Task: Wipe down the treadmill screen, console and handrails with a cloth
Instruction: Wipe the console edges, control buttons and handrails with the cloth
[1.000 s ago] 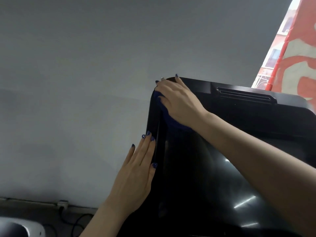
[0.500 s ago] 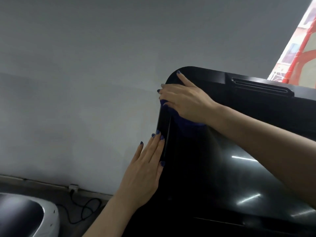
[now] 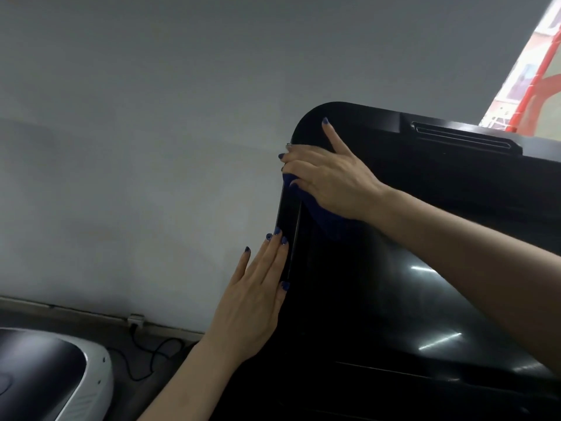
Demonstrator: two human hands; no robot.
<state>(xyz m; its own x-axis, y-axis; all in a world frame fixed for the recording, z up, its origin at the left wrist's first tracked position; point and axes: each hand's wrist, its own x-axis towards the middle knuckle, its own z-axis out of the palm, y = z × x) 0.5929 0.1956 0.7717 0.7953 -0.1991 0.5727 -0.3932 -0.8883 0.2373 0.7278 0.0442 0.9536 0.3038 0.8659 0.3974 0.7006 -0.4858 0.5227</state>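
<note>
Blue cloth [image 3: 326,221] unmoved under flat right hand [image 3: 331,180]; left hand [image 3: 255,302] still flat on screen [image 3: 394,299] edge.

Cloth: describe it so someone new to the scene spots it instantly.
Start at the big black screen filling the right side and go to its upper left corner. The right hand presses flat there; the cloth is the dark blue fabric bulging out under its palm, the only soft blue thing against glossy black.
</note>
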